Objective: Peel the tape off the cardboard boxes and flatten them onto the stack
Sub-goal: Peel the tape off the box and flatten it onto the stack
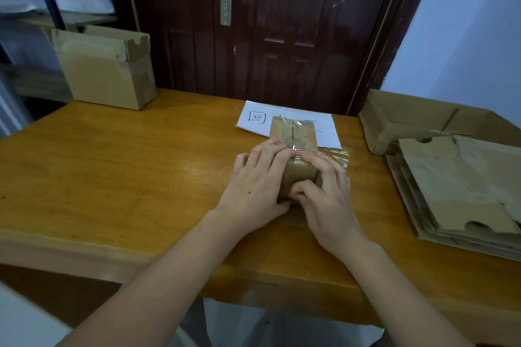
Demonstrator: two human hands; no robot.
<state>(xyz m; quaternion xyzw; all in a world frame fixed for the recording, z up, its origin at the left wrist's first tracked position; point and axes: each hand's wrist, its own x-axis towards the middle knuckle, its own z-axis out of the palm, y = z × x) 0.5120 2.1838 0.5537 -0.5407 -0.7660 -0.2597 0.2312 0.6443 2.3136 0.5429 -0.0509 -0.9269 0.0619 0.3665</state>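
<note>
A small taped cardboard box (294,136) stands on the wooden table (127,166) in the middle. Clear tape (296,146) runs along its top seam, and a loose strip of tape (337,156) lies to its right. My left hand (253,191) grips the box from its left side, fingers curled over the top edge. My right hand (324,194) holds the near right corner, its thumb pressed against the front face and its fingers on the top. A stack of flattened boxes (462,191) lies at the table's right edge.
An open cardboard box (110,70) stands at the far left corner. Another opened box (408,121) lies at the far right behind the stack. A white sheet with handwriting (262,118) lies under the small box. A dark door (267,25) stands behind the table.
</note>
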